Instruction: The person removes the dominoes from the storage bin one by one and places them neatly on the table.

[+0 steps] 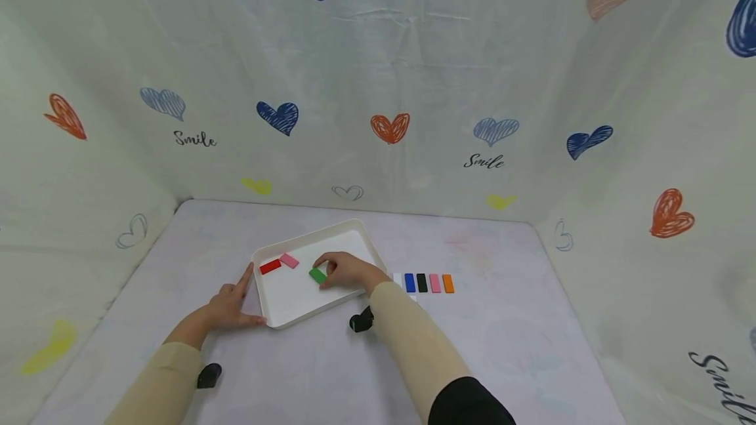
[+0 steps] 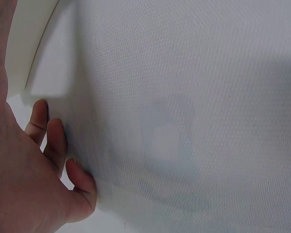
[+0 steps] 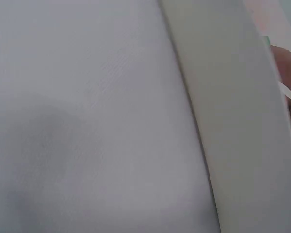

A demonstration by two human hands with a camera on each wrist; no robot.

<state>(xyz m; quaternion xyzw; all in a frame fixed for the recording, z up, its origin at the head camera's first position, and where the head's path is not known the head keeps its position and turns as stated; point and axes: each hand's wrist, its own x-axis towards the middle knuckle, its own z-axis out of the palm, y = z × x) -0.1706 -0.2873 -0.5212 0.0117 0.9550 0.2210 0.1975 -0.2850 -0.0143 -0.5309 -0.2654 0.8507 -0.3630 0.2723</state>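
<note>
Inside the tray (image 1: 295, 300), right hand (image 1: 344, 269) pinching green block (image 1: 317, 275), long axis ten-to-four, ends partly finger-hidden, left hand (image 1: 227, 307) spread at nine-o'clock edge

Soft, even light, hazier at the wrists

Muted, diffuse light spreads over the backdrop (image 1: 437, 64) and table (image 1: 502, 346). Faint, soft-edged shadows lie beside both sleeves (image 1: 413, 340). Printed hearts (image 1: 745, 25) look stretched towards left and right. The left wrist view is grey and dim; the right is hazy, the tray's wall (image 3: 237, 121) soft, a blurred dark patch (image 3: 43, 141) at left.
</note>
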